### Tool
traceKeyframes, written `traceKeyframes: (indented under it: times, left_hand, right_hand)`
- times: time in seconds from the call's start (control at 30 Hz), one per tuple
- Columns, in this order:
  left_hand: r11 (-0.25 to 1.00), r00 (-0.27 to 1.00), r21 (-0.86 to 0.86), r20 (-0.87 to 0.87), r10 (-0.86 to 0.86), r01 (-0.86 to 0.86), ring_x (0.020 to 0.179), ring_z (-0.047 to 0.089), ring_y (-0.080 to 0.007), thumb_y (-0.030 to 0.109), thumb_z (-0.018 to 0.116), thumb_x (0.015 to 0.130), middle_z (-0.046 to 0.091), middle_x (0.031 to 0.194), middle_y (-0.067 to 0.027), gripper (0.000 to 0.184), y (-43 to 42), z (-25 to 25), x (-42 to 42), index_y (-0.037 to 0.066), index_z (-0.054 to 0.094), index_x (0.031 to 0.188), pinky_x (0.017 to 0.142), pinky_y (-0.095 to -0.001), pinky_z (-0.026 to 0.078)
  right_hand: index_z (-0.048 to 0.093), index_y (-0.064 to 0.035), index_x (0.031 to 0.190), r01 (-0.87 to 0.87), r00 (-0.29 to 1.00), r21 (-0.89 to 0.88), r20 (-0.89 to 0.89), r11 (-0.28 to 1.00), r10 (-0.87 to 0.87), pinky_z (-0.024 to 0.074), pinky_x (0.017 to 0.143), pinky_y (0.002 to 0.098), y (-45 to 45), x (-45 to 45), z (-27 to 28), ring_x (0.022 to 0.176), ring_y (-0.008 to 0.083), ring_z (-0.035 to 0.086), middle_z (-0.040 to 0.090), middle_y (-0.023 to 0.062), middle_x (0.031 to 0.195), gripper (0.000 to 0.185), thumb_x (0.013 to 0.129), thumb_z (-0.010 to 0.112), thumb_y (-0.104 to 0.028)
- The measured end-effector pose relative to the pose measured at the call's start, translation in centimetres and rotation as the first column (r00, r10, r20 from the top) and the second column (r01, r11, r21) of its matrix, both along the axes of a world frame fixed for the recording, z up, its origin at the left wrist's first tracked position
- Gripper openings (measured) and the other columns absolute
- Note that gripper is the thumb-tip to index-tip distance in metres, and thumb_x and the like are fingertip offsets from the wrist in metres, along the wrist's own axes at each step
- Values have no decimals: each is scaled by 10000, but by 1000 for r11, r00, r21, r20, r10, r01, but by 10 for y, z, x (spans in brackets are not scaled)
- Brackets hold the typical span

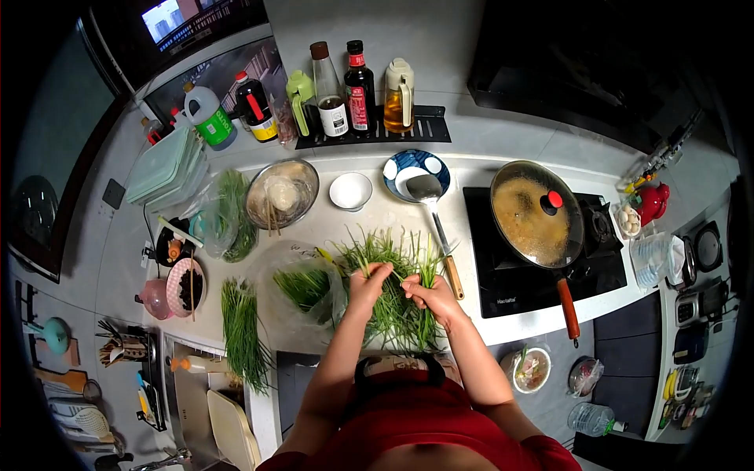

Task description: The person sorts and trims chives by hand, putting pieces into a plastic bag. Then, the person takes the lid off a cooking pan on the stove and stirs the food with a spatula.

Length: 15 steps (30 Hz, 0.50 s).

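Note:
A loose heap of garlic chives (393,320) lies at the counter's front edge, under both hands. My left hand (369,289) is closed, its thumb and fingers pinching thin chive stalks. Close beside it, my right hand (432,298) grips a small bunch of chives, the pale ends pointing up between its fingers. A clear plastic bag (271,275) with more chives inside lies left of my left hand. Farther left rests a neat long bunch of chives (242,326), its tips hanging over the counter edge.
A lidded frying pan (522,220) sits on the black cooktop (503,282) at right. A spatula (440,235) leans on a blue patterned bowl (400,165). Behind stand a white bowl (350,192), a metal bowl (302,212) with dough and several bottles. Below right is a waste bin (532,385).

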<state>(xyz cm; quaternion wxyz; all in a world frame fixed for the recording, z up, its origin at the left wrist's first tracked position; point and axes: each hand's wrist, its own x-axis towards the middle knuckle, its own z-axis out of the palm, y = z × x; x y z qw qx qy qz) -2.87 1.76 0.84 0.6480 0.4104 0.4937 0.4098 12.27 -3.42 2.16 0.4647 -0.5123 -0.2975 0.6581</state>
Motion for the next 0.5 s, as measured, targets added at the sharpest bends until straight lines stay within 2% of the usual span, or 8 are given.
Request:
traceKeyframes:
  times: [0.07, 0.1, 0.13, 0.2, 0.33, 0.4, 0.43, 0.5]
  left_hand:
    - [998, 997, -30, 68, 48, -47, 442, 351, -57, 262, 645, 779, 397, 500, 43, 193, 4, -3, -6, 77, 601, 748, 425, -246, 271]
    - [985, 985, -50, 45, 168, -165, 434, 322, -54, 257, 633, 792, 364, 496, 51, 192, 4, 1, -3, 78, 583, 742, 422, -246, 256]
    - [979, 969, -65, 138, 203, -196, 428, 304, -53, 265, 627, 797, 356, 499, 51, 204, 10, -9, -10, 65, 591, 786, 421, -245, 246]
    - [964, 964, -3, 0, 266, -266, 420, 253, -35, 268, 624, 799, 348, 495, 79, 225, 16, -8, -17, 51, 608, 744, 404, -236, 214]
    - [993, 966, 113, -248, 69, -41, 560, 463, -60, 297, 642, 783, 545, 627, 11, 290, 5, -3, -12, 8, 628, 809, 505, -241, 368]
    - [969, 995, 244, -98, -24, 48, 550, 426, -29, 258, 662, 773, 572, 686, 25, 230, -2, -8, -2, 30, 640, 798, 451, -223, 294]
    - [975, 995, 214, -88, -43, 61, 549, 428, -30, 256, 657, 778, 572, 686, 25, 228, -4, -7, -1, 30, 635, 795, 453, -223, 296]
    - [981, 995, 171, -58, -84, 93, 539, 421, -32, 256, 647, 788, 559, 672, 29, 225, -7, 0, -1, 33, 630, 794, 453, -223, 299]
  right_hand:
    - [605, -31, 816, -18, 1000, -2, 20, 1000, 18, 307, 430, 192, -1, -1, 3, 486, 56, 424, 564, 25, 647, 83, 786, 629, -105]
    - [608, -29, 816, -31, 999, -4, 30, 1000, 31, 306, 429, 192, -2, -1, 4, 485, 56, 423, 566, 26, 646, 80, 783, 629, -99]
    - [610, -27, 816, -44, 998, -5, 40, 999, 45, 305, 429, 191, -2, -2, 5, 484, 56, 421, 568, 27, 644, 78, 780, 629, -94]
    - [616, -26, 818, -29, 999, -10, 45, 1000, 29, 304, 427, 191, -3, -1, 3, 482, 57, 421, 573, 28, 649, 75, 778, 628, -88]
    - [622, -28, 819, -7, 993, 45, 117, 999, 1, 306, 426, 191, -2, -2, -5, 482, 53, 424, 596, 30, 681, 72, 778, 625, -87]
    - [630, -34, 826, -8, 981, 108, 196, 994, -13, 314, 428, 188, -1, -7, -9, 490, 48, 433, 612, 26, 682, 89, 790, 621, -115]
    - [634, -36, 830, -10, 972, 139, 236, 990, -23, 318, 429, 187, 0, -8, -10, 494, 46, 438, 620, 24, 683, 100, 796, 619, -129]
    - [629, -40, 825, 26, 992, 44, 121, 999, -31, 323, 437, 187, 0, -9, -6, 496, 44, 437, 621, 27, 709, 99, 804, 612, -135]
